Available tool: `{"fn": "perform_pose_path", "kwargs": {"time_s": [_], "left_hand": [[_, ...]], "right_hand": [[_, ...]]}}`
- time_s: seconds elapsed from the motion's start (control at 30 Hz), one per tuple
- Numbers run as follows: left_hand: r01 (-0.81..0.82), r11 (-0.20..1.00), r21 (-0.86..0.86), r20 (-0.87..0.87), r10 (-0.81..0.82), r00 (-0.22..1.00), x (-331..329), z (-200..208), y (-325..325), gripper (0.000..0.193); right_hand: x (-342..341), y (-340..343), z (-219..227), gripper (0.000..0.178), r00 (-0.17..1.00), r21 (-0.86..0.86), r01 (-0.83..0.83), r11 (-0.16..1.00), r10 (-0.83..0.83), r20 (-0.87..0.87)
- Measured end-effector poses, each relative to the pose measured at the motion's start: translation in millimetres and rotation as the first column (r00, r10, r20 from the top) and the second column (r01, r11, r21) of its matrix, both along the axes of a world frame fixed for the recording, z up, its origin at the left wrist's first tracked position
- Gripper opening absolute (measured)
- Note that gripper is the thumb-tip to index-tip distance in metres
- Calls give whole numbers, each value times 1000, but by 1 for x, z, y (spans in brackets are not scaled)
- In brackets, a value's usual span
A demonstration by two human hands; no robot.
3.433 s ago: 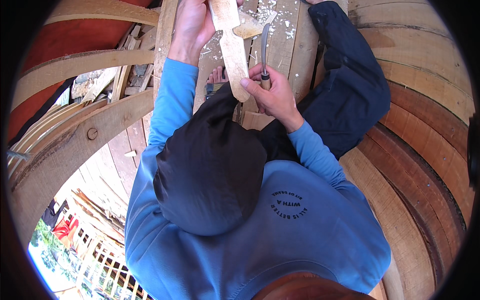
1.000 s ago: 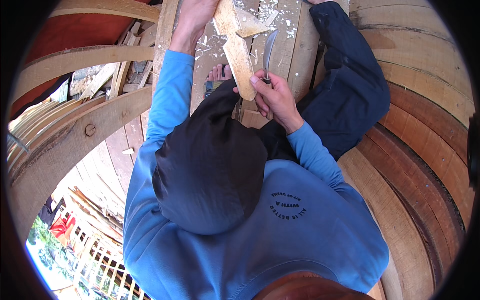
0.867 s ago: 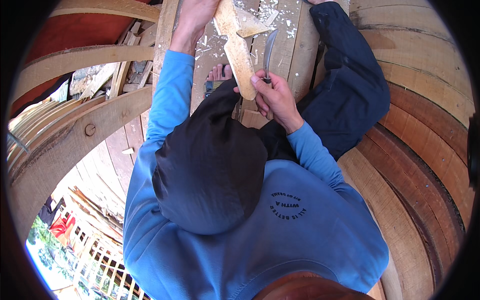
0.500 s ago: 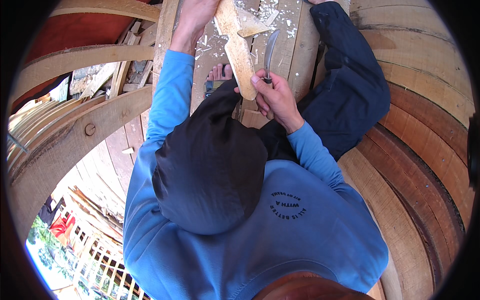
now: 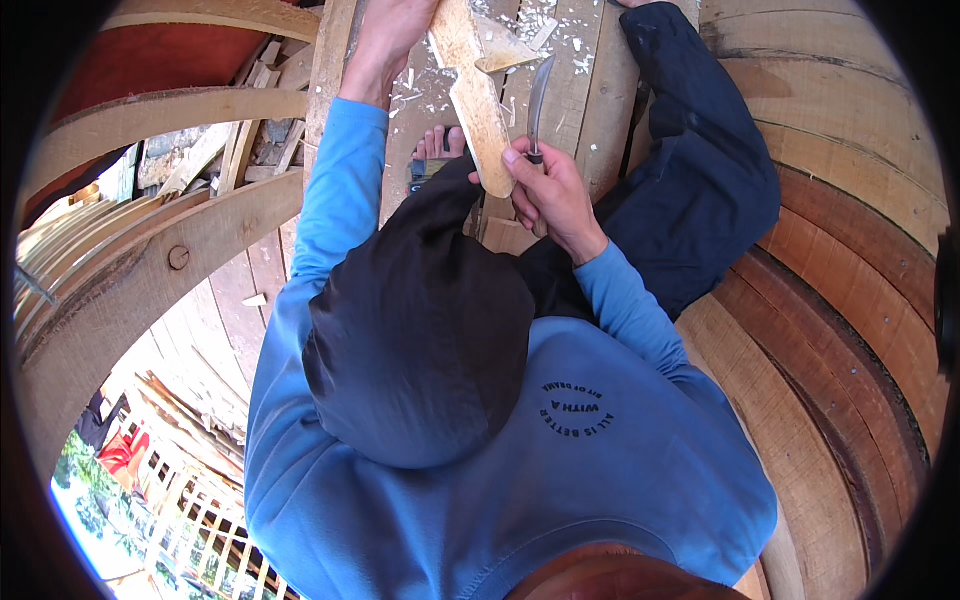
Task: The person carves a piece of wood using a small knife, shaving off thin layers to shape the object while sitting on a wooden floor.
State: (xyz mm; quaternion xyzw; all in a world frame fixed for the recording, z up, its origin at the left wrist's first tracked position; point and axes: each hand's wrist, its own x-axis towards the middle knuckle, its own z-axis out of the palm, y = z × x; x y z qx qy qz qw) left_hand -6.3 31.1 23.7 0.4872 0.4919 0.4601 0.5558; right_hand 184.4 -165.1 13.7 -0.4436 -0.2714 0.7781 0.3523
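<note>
A long, pale, flat piece of carved wood (image 5: 478,110) with a notch in its side slants across the upper middle, its rounded end toward me. At its far end is my left hand (image 5: 398,25), closed at the wood's edge; its fingers are partly cut off by the top of the picture. My right hand (image 5: 555,195) grips a knife (image 5: 540,100) with a curved blade that points away from me. The thumb and fingers of that same hand also touch the wood's rounded near end. A pointed pale wooden part (image 5: 508,48) juts out beside the notch; whether it is joined cannot be told.
Pale shavings (image 5: 565,40) litter the planks (image 5: 570,100) beyond my hands. My bent leg (image 5: 700,170) in dark trousers lies at right, a sandalled foot (image 5: 437,145) near the middle. Curved wooden ribs (image 5: 180,245) rise at left; curved planking (image 5: 850,230) walls the right.
The knife blade has tilted very slightly to the left, and the wood's near end has shifted up a little. Both hands keep their places.
</note>
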Motion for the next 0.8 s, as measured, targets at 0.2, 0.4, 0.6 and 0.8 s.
{"fn": "perform_pose_path", "kwargs": {"time_s": [0.2, 0.4, 0.6, 0.8], "left_hand": [[7, 1000, -27, 17, -6, 1000, -2, -4, 2, 32], [1, 997, -78, 106, 7, 994, 0, 0, -1, 33], [8, 996, -89, 110, 2, 994, 0, 2, -1, 32], [3, 995, -95, 108, 7, 994, 0, 2, -1, 32]], "right_hand": [[-1, 0, 3, 22, 1000, 27, 17, 999, -17, 11], [0, -1, 4, 22, 1000, 40, 11, 999, -12, 18], [1, -2, 1, 22, 999, 48, -28, 998, 26, 39], [0, -3, 0, 22, 998, 25, -24, 999, 23, 65]]}}
